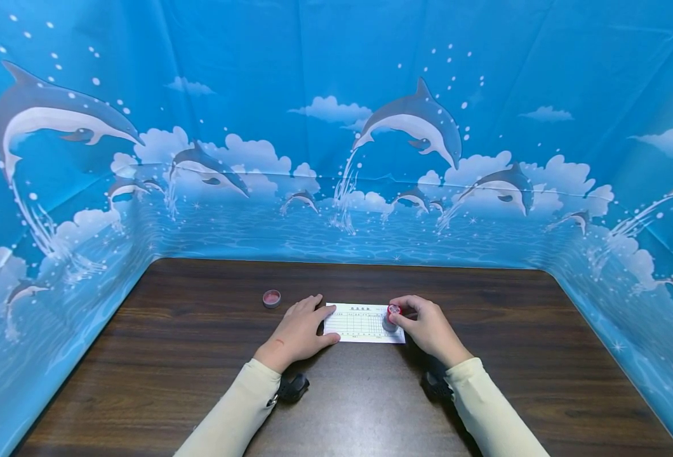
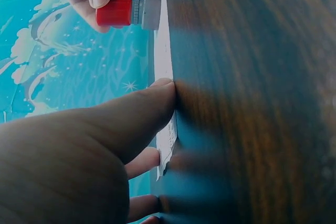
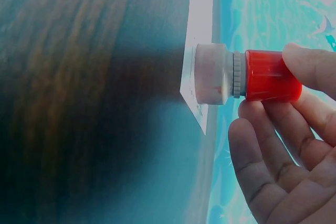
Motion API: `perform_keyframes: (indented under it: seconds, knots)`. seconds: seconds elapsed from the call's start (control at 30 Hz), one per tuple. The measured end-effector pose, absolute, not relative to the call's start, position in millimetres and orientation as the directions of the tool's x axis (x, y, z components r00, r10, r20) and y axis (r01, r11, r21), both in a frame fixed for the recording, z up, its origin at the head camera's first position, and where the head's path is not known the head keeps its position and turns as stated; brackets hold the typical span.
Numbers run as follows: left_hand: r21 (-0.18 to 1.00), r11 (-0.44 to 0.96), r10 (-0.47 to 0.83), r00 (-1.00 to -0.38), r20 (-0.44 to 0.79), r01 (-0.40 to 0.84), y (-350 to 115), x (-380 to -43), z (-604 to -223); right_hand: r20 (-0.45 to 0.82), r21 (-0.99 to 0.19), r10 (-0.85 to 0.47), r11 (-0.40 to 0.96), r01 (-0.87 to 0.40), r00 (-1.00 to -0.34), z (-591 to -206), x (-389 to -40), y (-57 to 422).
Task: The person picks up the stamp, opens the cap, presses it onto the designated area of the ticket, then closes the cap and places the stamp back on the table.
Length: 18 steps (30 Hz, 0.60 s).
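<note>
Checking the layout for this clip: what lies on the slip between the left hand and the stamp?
In the head view, only the slip's printed grid lies between the left hand and the red-topped stamp, which the right hand holds.

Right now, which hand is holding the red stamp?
The right hand pinches the red stamp down onto the paper slip. The left hand only presses flat on the slip's other end.

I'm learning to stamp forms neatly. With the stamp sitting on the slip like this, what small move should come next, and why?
Probably a straight lift. The right hand pinches the red-topped stamp, whose grey base looks flat against the printed slip near its right end. The left hand presses the slip's left end to the wooden table, so the paper should stay put and the mark unsmeared.
</note>
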<state>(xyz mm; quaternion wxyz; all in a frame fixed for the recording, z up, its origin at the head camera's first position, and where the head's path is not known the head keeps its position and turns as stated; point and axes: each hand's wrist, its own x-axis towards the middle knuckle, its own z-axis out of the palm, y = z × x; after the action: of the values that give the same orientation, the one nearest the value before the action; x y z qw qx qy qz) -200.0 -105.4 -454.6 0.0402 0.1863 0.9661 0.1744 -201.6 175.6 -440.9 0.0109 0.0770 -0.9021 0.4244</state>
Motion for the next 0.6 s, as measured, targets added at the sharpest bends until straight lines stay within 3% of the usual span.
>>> perform_keyframes:
  seconds: [0.6]
  knots:
    - [0.351, 0.872, 0.366, -0.931, -0.006, 0.341, -105.2, -199.4, -455.4, 0.097, -0.756, -0.147, 0.632, -0.169, -0.984, -442.1, -201.2, 175.5]
